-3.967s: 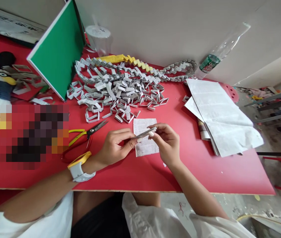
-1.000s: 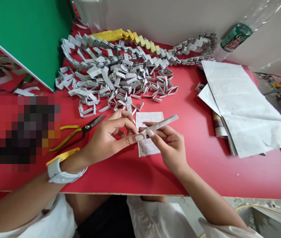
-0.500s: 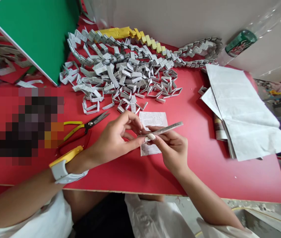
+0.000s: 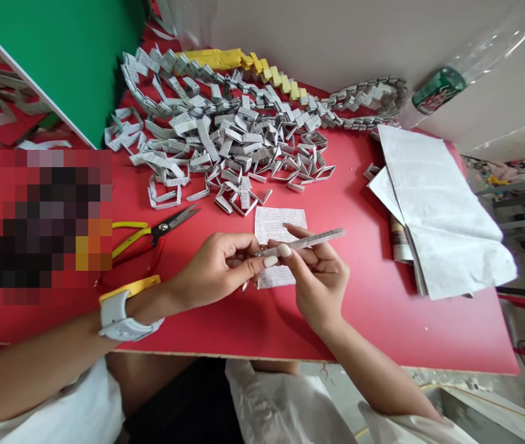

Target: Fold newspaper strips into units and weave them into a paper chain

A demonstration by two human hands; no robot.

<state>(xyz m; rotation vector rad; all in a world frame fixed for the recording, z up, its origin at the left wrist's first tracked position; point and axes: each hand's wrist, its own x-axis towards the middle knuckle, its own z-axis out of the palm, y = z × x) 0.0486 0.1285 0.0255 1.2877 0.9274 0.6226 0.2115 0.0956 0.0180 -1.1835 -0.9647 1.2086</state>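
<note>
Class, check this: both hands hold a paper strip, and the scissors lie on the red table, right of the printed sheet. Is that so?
Wrong side: in the head view, the scissors lie on the red table, left of the printed sheet. The left hand and right hand hold the paper strip.

A plain grey-white wall [image 4: 318, 43] stands at twelve o'clock behind the red worktop [image 4: 382, 333], and grey shelves [image 4: 521, 213] are at three o'clock.
</note>
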